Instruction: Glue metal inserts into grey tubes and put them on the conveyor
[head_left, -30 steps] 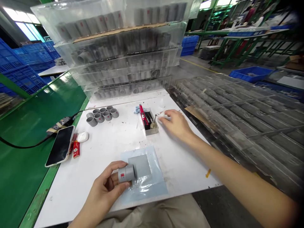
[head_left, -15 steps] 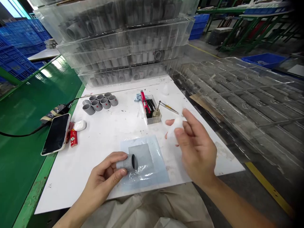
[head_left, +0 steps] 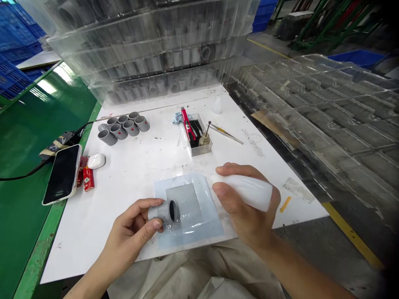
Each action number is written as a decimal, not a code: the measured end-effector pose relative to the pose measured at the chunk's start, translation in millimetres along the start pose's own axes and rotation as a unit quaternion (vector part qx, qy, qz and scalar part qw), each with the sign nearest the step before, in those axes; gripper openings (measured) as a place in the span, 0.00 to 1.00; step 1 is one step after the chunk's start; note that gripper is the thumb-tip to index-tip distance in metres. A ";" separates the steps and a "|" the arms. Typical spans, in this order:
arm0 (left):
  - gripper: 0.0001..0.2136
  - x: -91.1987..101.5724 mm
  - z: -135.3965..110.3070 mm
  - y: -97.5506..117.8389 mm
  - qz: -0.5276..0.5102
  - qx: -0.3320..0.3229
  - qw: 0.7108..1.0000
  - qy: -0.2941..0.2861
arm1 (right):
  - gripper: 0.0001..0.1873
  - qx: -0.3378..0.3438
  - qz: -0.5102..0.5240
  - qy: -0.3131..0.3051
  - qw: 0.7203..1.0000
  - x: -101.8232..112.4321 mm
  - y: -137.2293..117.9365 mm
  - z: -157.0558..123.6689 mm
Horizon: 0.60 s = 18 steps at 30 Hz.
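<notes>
A short grey pipe sleeve (head_left: 163, 212) lies on its side in my left hand (head_left: 134, 228), its open end facing right. It is held over a light-blue sheet (head_left: 208, 224) with a darker grey square (head_left: 187, 201) in its middle. My right hand (head_left: 252, 207) is wrapped round a white translucent squeeze bottle (head_left: 249, 191). The bottle is tilted, its narrow end pointing left toward the sleeve but apart from it. Several like grey sleeves (head_left: 118, 131) stand grouped at the back left of the white tabletop (head_left: 131, 170).
Behind the tabletop rise stacked clear trays (head_left: 149, 66) of grey sleeves. A small clear box (head_left: 201, 148) holds a red pen-like tool (head_left: 188, 126); tweezers (head_left: 226, 133) lie beside it. At left are a phone (head_left: 64, 172) and a white case (head_left: 96, 160). Clear compartment trays (head_left: 327, 112) stand right.
My right hand has turned and lowered, bringing the bottle to a slant with its narrow end leftward. My left hand keeps the sleeve in nearly the same place. The view has shifted slightly.
</notes>
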<state>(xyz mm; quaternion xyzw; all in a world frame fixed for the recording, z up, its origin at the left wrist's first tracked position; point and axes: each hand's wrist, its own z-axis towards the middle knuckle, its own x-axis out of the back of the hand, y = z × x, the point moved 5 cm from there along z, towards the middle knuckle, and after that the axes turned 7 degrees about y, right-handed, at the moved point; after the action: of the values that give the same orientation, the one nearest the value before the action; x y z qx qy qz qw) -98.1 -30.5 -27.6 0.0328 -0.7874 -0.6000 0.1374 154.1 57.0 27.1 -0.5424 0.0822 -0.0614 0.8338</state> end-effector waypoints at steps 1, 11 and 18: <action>0.18 -0.4 -0.3 1.5 0.000 0.006 1.000 0.004 | 0.07 0.010 0.017 -0.011 1.000 -1.8 -0.7 -1.2; 0.20 -2.4 -2.6 3.5 -0.006 0.029 0.999 0.012 | 0.16 0.097 0.033 -0.091 0.991 -27.5 -0.4 -13.1; 0.19 -2.3 -2.9 3.0 -0.002 0.030 1.000 0.000 | 0.17 0.092 0.002 -0.107 0.990 -28.7 1.9 -20.5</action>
<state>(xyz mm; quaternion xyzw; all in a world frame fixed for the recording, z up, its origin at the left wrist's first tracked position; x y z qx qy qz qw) -94.8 -31.9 -24.4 0.0390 -0.8052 -0.5761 0.1350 121.8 45.0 19.2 -0.4663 -0.0127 -0.0089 0.8845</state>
